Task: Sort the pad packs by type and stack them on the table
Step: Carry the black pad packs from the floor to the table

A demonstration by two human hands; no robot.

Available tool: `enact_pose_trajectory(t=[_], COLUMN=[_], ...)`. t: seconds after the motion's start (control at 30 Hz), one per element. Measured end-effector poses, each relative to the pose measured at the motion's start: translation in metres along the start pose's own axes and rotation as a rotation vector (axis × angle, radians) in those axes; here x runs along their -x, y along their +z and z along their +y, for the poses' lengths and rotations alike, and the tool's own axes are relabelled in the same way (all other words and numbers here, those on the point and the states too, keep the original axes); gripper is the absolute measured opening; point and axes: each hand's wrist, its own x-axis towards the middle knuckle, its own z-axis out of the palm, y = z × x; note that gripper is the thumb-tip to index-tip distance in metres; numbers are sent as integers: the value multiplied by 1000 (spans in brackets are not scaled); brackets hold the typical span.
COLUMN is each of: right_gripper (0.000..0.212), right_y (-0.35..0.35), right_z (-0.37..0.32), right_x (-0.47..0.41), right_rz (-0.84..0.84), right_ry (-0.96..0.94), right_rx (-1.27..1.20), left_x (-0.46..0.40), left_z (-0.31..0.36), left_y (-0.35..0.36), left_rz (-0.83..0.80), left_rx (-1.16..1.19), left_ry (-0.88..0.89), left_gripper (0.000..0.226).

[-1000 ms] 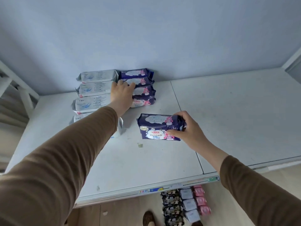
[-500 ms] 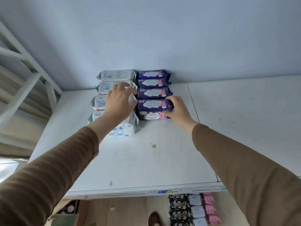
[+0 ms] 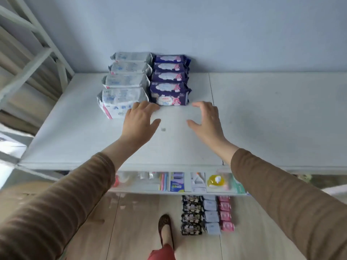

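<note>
Both hands are hovering empty over the white table, left hand and right hand with fingers spread loose, just near of the packs. Past them two rows are running toward the far wall: white pad packs left, purple pad packs right, side by side. Packs are looking light, soft and squashy with slick film wrap, so probably best pinching across the short ends, not the crinkly seals.

White pack lettering: blurring beyond reading, its near right corner hiding behind the left hand.
Lower shelf items: smearing into colours, lower centre.
Both sleeves: running off the bottom edge.
</note>
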Motion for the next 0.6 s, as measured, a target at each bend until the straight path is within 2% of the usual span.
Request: enact_pose_trajectory(t=[0.13, 0.3, 0.43, 0.6], right_gripper=[44, 39, 38, 39], right_y=[-32, -44, -26, 21], right_z=[12, 44, 81, 138], right_x=[99, 207, 280, 364], right_rz=[-85, -178, -258, -360], right_ry=[-119, -118, 2, 239], right_rx=[46, 107, 114, 107], left_x=[80, 174, 241, 328], left_z=[46, 84, 85, 70], left_y=[18, 55, 99, 169], left_rz=[-38, -124, -299, -533], left_rx=[27, 83, 91, 89], left_ry=[4, -5, -50, -112], left_gripper=[34, 34, 36, 40])
